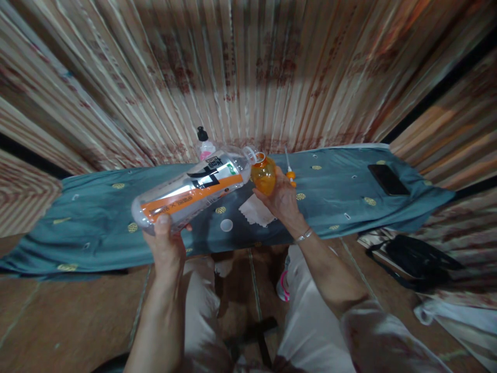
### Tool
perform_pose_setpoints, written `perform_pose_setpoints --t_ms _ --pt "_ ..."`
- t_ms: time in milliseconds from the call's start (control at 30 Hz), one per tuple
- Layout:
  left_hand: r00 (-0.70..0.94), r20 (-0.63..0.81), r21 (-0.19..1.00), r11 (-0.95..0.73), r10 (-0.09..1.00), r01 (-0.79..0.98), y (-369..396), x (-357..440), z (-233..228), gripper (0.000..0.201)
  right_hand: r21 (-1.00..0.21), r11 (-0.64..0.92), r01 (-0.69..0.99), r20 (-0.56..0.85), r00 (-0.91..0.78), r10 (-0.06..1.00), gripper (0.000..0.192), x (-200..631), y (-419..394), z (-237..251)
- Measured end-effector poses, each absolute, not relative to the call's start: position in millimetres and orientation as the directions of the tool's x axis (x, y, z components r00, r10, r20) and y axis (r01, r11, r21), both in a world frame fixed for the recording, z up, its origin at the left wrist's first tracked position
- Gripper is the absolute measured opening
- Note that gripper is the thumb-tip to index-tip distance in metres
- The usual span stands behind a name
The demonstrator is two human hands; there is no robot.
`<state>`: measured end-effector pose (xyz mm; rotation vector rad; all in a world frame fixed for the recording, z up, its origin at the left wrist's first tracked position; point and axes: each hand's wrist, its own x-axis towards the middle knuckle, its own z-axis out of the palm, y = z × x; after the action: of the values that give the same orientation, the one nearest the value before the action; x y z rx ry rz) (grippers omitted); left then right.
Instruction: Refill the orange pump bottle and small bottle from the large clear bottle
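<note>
My left hand (166, 243) is closed around the lower end of a large clear plastic bottle (202, 187) with an orange and silver label. The bottle is tilted, its open mouth up to the right at the neck of a small amber bottle (264, 176). Fingers of my right hand (285, 199) are wrapped round that amber bottle from the right side. Just beyond the right hand lies an orange pump top (290, 176) with a thin clear tube. A pale crumpled tissue (257, 210) and a round whitish cap (226, 225) are on the cloth below the bottles.
A green patterned cloth (97, 207) covers the narrow table. Behind the large bottle stands a small bottle with a black top (202, 134). A black phone (388, 180) lies at the right. Curtains (233, 77) hang behind; a black bag (419, 256) sits low at right.
</note>
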<state>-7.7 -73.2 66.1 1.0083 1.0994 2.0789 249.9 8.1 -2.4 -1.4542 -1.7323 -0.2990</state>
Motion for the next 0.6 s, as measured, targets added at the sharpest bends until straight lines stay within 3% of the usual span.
perform_pose_setpoints --t_ms 600 --pt "-0.546 0.334 0.878 -0.464 0.768 -0.116 -75.3 -7.8 66.0 0.046 -0.309 0.297 0.904 0.714 0.013 0.700 0.083 249.5 7.7 -2.4"
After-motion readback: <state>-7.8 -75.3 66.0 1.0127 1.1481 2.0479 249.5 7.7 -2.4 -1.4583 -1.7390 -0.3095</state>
